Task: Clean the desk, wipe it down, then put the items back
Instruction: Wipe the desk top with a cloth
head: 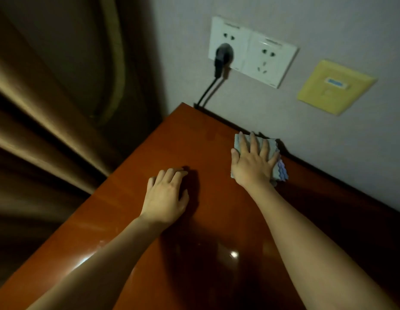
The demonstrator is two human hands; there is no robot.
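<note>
A person's right hand presses flat, fingers straight and spread, on a folded grey-blue cleaning cloth at the far right of a glossy reddish-brown desk, just beside the wall. The cloth (its scalloped layers, one purple, fan out at the right edge) lies on the desk top under the palm, close to the dark strip where desk meets wall. The left hand rests on the bare wood nearer the middle, well apart from the cloth, fingers loosely bent and grasping nothing. On the grey wall beyond, a white double socket plate carries a black plug in its left half, with a black cable dropping behind the desk's far corner. To the right of it sits a yellow wall plate. Brown curtains hang at the left.
</note>
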